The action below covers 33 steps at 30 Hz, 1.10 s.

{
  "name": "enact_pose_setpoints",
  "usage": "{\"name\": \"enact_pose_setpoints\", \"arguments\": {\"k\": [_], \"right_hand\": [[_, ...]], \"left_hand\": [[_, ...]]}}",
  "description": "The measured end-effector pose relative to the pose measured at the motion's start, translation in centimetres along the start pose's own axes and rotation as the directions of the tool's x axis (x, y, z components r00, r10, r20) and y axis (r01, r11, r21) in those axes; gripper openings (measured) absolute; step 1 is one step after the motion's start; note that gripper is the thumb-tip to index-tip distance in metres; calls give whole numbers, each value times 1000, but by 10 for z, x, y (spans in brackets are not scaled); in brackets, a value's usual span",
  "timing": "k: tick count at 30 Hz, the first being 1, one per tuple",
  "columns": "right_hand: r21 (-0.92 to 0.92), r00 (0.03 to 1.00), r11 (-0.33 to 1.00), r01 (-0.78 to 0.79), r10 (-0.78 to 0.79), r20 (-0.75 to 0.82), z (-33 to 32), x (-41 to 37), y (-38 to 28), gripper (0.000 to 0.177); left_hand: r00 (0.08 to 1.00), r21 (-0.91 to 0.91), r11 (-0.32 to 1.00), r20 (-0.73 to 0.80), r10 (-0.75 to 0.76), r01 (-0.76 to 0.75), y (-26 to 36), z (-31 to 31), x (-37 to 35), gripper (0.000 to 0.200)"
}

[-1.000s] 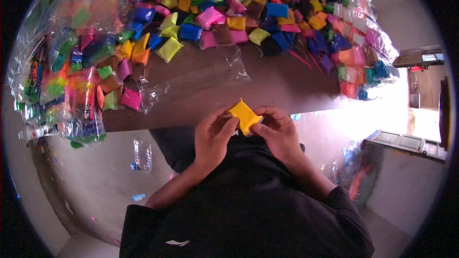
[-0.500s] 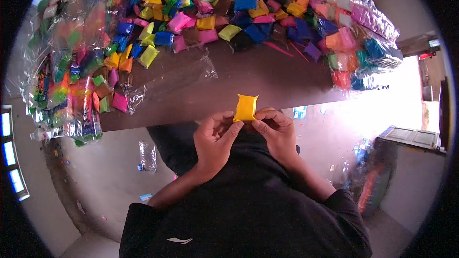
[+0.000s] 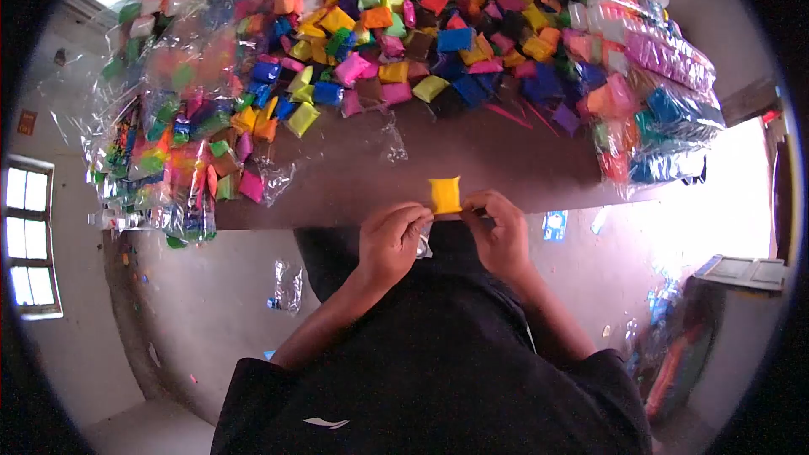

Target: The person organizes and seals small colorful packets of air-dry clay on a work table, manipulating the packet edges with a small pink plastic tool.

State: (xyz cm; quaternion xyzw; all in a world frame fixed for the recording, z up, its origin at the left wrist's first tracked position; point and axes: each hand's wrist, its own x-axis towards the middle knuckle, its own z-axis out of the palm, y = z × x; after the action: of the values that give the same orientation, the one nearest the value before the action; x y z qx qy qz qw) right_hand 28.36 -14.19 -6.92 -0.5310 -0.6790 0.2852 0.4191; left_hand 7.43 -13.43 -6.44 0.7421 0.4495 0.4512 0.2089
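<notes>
I watch by head view | left hand [image 3: 390, 243] and right hand [image 3: 502, 234]: fingertips pinched narrow on lower end of a yellow packet [image 3: 446, 194] | packet between them, at near edge of worktop [image 3: 354, 190] | clear film [image 3: 424, 243] below left fingers, attachment I can't tell | coloured packets [image 3: 352, 70] heaped beyond

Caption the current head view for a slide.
Left hand and right hand hold a yellow packet at a table heaped with colourful packets.
</notes>
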Motion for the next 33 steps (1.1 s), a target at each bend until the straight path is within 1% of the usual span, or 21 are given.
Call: {"name": "enact_pose_setpoints", "arguments": {"k": [1,3,4,6,7,9,10,12,13,14,16,18,20,22,23,24,25,26,27,29,33], "right_hand": [[-1,1000,1000,12,-12,10,-2,4,4,10],[-59,979,989,-138,127,-162,-11,10,23,11],[-63,984,990,-124,114,-140,-17,14,31,11],[85,957,988,-131,149,-248,-22,23,43,15],[88,961,989,-119,137,-238,-21,25,43,15],[26,973,986,-166,168,-155,-20,19,41,13],[27,975,987,-156,158,-154,-15,17,36,13],[-60,999,998,-37,35,-30,4,15,21,10],[-57,999,998,-27,26,-29,11,15,15,10],[-13,999,999,-41,41,10,19,16,8,10],[37,997,998,-51,49,55,36,18,1,9],[38,996,997,64,-66,63,58,20,4,11],[45,991,993,112,-115,63,79,31,-4,14],[89,979,984,153,-163,123,97,47,-19,14],[80,976,992,94,-107,187,103,55,-28,15],[84,976,991,103,-117,183,109,58,-29,15],[-12,965,978,210,-205,166,117,60,-25,15],[-107,944,945,309,-291,155,124,62,-21,16],[-113,936,934,338,-321,143,129,64,-21,17],[-110,940,938,328,-314,133,135,65,-22,16],[-62,946,949,309,-300,123,132,68,-27,17]], "left_hand": [[1000,4,1000,-15,-3,3,-7,-2,4,16],[984,226,959,92,154,-171,-22,-6,16,20],[987,235,960,71,141,-154,-23,-10,21,20],[987,509,846,50,153,-156,-21,-25,30,14],[988,520,842,38,150,-148,-29,-31,26,14],[994,428,898,-7,-107,100,-55,-41,10,12],[995,431,897,-16,-103,100,-65,-47,3,12],[965,392,882,-76,-252,262,-79,-58,-11,15],[965,423,868,-153,-213,258,-82,-63,-13,13],[965,428,866,-160,-210,259,-86,-69,-12,13],[969,404,893,-214,-121,201,-93,-80,-8,11],[966,377,903,-228,-125,206,-107,-82,-1,12],[962,347,915,-246,-123,206,-114,-82,2,12],[931,237,918,-262,-255,319,-115,-82,8,15],[931,240,919,-269,-248,314,-113,-83,7,15],[906,173,911,-275,-321,375,-109,-83,3,16],[877,105,895,-275,-394,434,-106,-84,0,18],[879,112,897,-279,-385,429,-103,-86,-4,18],[893,137,906,-277,-354,401,-99,-87,-8,19],[923,165,928,-257,-287,335,-96,-90,-10,20],[911,249,903,-315,-267,351,-79,-103,39,20]]}}
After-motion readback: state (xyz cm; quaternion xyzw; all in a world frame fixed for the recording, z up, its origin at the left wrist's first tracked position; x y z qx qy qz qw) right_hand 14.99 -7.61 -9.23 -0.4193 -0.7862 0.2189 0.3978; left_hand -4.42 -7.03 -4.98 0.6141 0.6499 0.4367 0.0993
